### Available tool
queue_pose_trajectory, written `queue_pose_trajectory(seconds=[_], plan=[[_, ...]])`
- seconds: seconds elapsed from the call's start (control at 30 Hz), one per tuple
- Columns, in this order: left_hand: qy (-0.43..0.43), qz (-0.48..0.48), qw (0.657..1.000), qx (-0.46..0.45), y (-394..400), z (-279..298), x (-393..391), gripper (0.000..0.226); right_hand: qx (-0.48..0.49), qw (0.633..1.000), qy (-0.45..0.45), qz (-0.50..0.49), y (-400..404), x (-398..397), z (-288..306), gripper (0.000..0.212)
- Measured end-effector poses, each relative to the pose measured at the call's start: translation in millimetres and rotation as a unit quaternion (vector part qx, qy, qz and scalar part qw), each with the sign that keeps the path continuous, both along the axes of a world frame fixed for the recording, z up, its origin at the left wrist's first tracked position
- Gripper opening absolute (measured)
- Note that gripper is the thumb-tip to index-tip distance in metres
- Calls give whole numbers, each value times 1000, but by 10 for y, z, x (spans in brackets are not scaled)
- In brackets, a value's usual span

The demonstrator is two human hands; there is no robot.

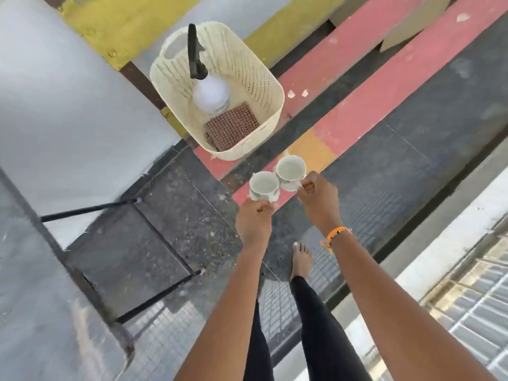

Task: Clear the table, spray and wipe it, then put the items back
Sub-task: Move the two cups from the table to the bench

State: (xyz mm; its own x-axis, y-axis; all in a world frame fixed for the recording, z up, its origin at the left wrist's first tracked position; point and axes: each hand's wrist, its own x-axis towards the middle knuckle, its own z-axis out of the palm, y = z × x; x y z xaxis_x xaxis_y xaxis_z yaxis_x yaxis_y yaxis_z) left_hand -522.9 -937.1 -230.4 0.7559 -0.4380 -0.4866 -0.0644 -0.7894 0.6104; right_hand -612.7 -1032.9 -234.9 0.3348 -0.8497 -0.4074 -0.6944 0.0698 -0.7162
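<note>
My left hand [254, 220] grips the handle of a white cup [263, 185], and my right hand [319, 200] grips the handle of a second white cup [290, 171]. Both cups are upright, look empty and touch each other in the air above the floor. Just beyond them a cream plastic basket [270, 105] stands on a red step. Inside it are a white spray bottle [210, 94] with a black trigger head and a folded brown checked cloth [232, 129]. The grey table top [68, 100] fills the left side.
Black table legs [90, 209] and a crossbar stand over the dark speckled floor at lower left. Red and yellow painted steps [384, 86] run diagonally at the top right. My bare foot [301, 261] is on the floor below my hands. A white ledge and metal grille lie at the right.
</note>
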Motion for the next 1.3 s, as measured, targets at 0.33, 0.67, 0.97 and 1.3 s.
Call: queue_pose_trajectory(seconds=[0.33,0.67,0.97,1.3], plan=[[-56,42,997,-13,-90,-386,-31,11,-12,997,-56,53,-176,63,-421,11],[-25,61,998,-21,-78,-499,-273,13,4,998,-33,58,-202,3,-553,13],[17,66,997,-21,-40,-446,-244,13,-6,1000,4,-4,-170,-10,-353,6],[22,138,990,-27,386,60,-72,15,56,995,-51,73,301,328,115,6]])
